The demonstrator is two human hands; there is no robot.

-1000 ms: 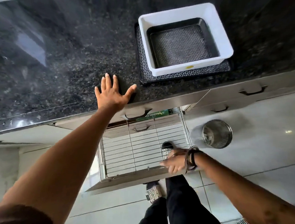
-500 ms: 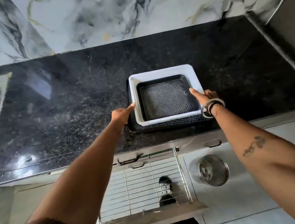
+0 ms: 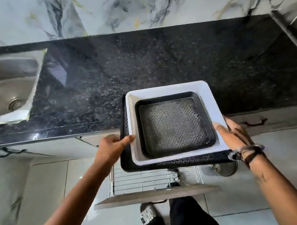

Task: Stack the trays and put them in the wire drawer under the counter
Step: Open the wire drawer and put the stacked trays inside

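Three trays are stacked: a small black patterned tray inside a white tray, which rests on a large black tray. The stack hangs partly past the black granite counter's front edge, above the open wire drawer. My left hand grips the stack's left side, thumb on the white rim. My right hand grips the right side, with bands on the wrist.
A steel sink is set in the counter at the left. A round steel container stands on the tiled floor right of the drawer. The drawer's front panel juts out above my feet. Marble wall behind.
Both hands have closed on the stack's sides and pulled it forward off the counter's edge, over the open drawer. One second ago the right hand was at the drawer front.
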